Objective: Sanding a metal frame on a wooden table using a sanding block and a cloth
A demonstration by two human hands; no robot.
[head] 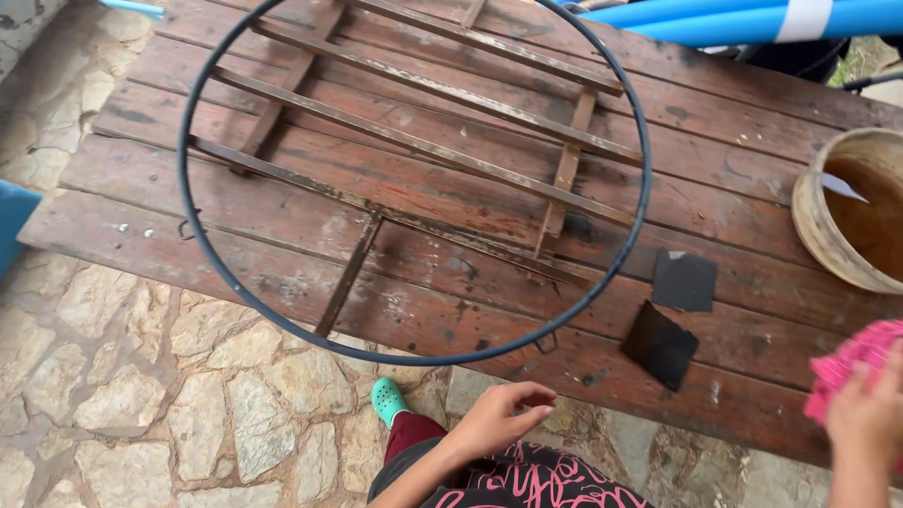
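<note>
Your right hand (870, 409) grips the pink cloth (851, 362); your left hand (499, 419) hangs empty, fingers loosely curled; the round metal grill (414, 141) lies untouched on the bench (734, 150).

Your right hand (870, 414) closes on a pink, nubbly cloth (851, 362) at the near right. Before you, the reddish-brown plank table (752, 188) is weathered wood, its paint worn and scuffed, matt throughout. On it lies a dark round metal hoop with rusty flat bars (414, 141), dull and flaking. Two black square sheets (673, 315) look matt and gritty, like sandpaper. The tan round bucket (828, 221) at right looks rough and stained. Below, the stone paving (141, 395) is uneven.
</note>
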